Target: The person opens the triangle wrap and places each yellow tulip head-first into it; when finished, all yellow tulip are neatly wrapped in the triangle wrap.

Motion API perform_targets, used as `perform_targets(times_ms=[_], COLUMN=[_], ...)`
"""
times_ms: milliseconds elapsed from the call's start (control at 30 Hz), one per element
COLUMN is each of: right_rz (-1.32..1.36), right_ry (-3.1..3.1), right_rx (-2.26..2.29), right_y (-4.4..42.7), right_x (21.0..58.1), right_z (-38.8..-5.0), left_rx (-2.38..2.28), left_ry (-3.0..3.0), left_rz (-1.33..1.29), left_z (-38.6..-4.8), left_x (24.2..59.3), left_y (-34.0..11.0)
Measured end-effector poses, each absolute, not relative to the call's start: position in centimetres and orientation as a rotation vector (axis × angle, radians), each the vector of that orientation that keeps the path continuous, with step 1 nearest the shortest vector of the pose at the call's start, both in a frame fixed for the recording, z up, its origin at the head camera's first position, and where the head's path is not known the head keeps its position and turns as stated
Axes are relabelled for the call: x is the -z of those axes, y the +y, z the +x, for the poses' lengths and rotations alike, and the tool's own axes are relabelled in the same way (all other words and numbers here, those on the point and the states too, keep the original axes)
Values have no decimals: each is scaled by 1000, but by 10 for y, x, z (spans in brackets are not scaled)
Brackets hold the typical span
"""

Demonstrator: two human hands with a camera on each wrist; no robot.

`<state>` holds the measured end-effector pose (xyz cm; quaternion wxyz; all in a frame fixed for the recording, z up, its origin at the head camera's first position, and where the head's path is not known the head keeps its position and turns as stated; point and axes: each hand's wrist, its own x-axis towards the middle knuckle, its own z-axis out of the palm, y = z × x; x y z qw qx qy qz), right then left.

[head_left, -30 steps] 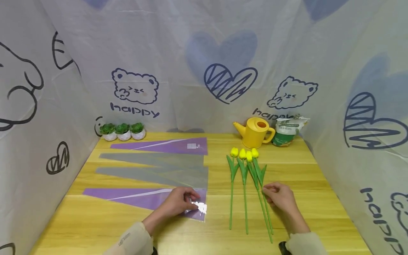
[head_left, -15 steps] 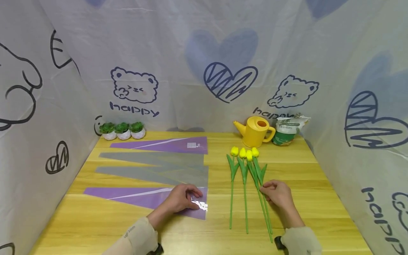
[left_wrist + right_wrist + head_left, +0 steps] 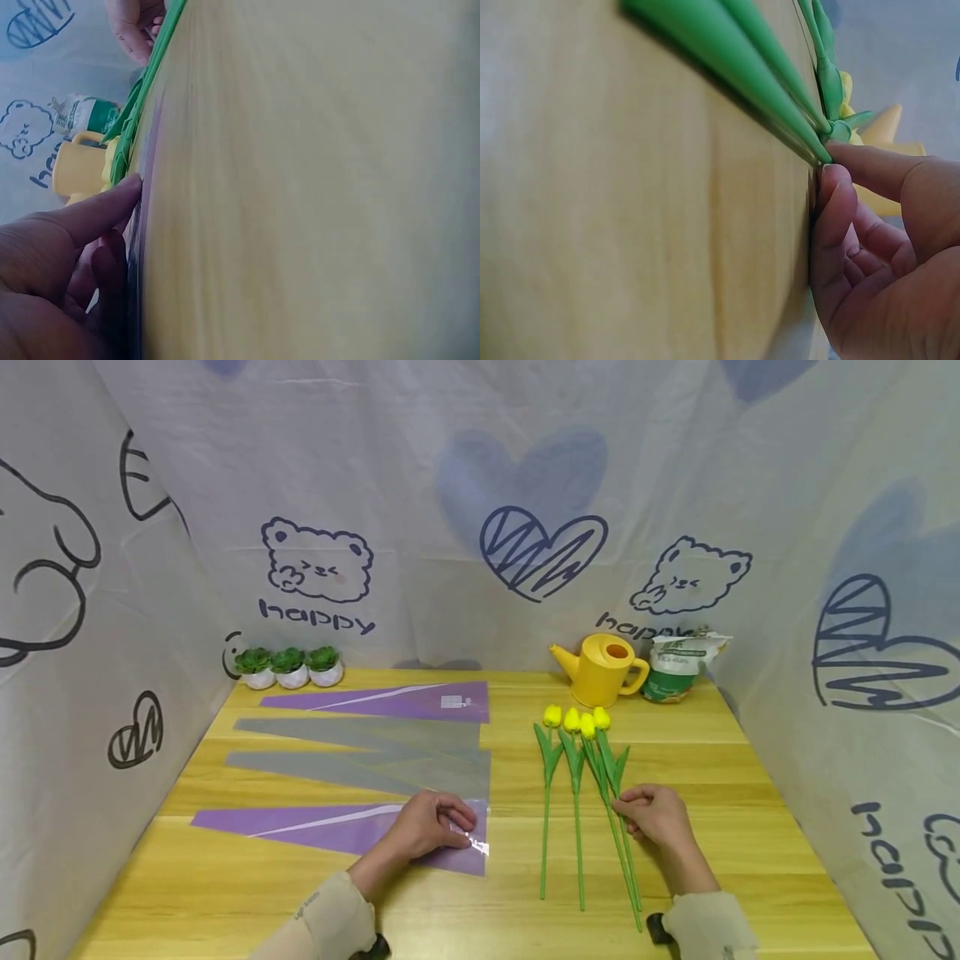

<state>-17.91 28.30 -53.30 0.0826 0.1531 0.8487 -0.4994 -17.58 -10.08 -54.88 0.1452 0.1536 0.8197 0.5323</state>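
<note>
On the table's left side, my left hand (image 3: 435, 827) has its thumb and curled fingers on the wide right end of the nearest purple flower sleeve (image 3: 330, 828), pinching its clear film. In the left wrist view the thumb (image 3: 112, 199) meets the sleeve's thin edge (image 3: 155, 135). My right hand (image 3: 658, 817) pinches the stem of the rightmost yellow tulip (image 3: 628, 852) between thumb and index finger, just below its leaves. Seen from the right wrist, the green stem (image 3: 780, 112) lies at the fingertips. Several yellow tulips (image 3: 546, 827) lie side by side, heads pointing away.
Beyond the near sleeve lie two grey sleeves (image 3: 315, 764) and another purple sleeve (image 3: 382, 700). Three potted succulents (image 3: 290, 667) stand back left. A yellow watering can (image 3: 600, 672) and a green-white bag (image 3: 675, 672) stand back right. Printed curtains (image 3: 420, 485) enclose the table.
The left hand has moved slightly away from me and the glare on the film has shrunk. The near sleeve's narrow tip has shifted slightly left. The right hand has barely moved.
</note>
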Motion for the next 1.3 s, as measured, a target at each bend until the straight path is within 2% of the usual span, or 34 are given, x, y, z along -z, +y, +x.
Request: perform_targets(times_ms=[1300], right_rz=[506], right_ry=[2407], right_rx=[1606], right_y=[286], right_x=[533], right_z=[-180], left_rx=[-1544], left_ry=[2365], left_rz=[442], left_z=[-174], left_x=[552], left_y=[-99])
